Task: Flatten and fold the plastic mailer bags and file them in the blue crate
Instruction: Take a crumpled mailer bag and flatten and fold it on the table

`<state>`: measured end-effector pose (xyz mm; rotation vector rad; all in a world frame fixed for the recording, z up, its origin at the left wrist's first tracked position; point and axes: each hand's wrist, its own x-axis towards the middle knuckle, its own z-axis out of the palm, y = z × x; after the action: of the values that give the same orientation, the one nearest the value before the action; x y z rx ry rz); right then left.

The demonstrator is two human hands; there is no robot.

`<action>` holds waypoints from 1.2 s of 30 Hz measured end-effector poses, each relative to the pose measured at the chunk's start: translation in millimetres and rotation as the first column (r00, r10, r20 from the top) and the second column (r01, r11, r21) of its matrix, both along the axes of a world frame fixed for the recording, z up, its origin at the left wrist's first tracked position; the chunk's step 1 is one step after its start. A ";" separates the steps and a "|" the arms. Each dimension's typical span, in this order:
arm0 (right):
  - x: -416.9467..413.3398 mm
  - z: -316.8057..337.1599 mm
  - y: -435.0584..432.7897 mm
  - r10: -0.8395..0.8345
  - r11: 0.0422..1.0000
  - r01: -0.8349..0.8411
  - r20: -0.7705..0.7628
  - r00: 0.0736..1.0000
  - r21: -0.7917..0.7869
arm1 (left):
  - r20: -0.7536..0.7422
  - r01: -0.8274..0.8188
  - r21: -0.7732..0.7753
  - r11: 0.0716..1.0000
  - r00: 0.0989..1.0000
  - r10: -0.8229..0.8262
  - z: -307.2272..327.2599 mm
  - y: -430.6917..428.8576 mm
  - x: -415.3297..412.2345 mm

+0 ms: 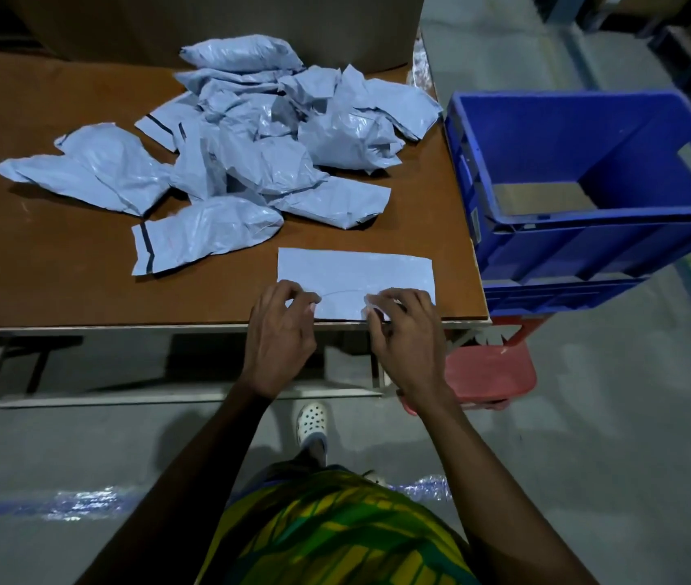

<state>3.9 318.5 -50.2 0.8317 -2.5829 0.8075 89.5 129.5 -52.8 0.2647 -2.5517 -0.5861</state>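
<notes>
One flattened mailer bag (356,272), pale blue-grey, lies flat on the brown desk (39,268) at its near right corner, its long side parallel with the near edge. Two hands are on it. The left hand (282,331) has its fingers curled, with thumb and forefinger pinching the bag's near left part. The right hand (407,331) is curled likewise, its fingertips nipping the near edge, where a small piece of plastic is lifted. Behind, mid-desk, sits one pile of crumpled mailer bags (267,133). About ten can be counted, but the overlap prevents an exact figure. One puffed mailer with a dark strip (204,234) lies at the pile's near side, left of the flattened bag and apart from it. One large cardboard box (208,19) stands at the far edge of the desk. One blue crate (546,133) stands just beside the right edge of the desk, with a tan sheet showing on its floor. It rests on a lower blue tier, and whether that is a second crate cannot be told. One red stool (487,373) is beneath it. On the floor are one white perforated clog (313,422) and two patches of bubble wrap (82,504).
</notes>
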 end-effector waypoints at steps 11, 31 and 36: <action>-50.9 11.8 18.9 0.101 0.991 -0.115 0.182 0.978 0.066 | 0.260 0.099 -0.121 0.988 0.963 -0.064 7.0 -21.7 -37.0; -83.4 77.5 21.4 0.075 0.962 -0.057 0.058 0.995 -0.267 | 0.020 -0.083 0.674 0.734 0.995 0.094 75.1 -55.0 -20.9; -114.1 54.5 4.0 -0.043 0.998 0.034 0.213 0.976 0.045 | 0.263 -0.285 0.443 0.850 0.948 0.181 46.5 -57.3 -43.6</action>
<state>-110.3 322.5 4.3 0.7399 -2.8025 0.8786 45.9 72.1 -6.3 0.8427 -2.4763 -1.1394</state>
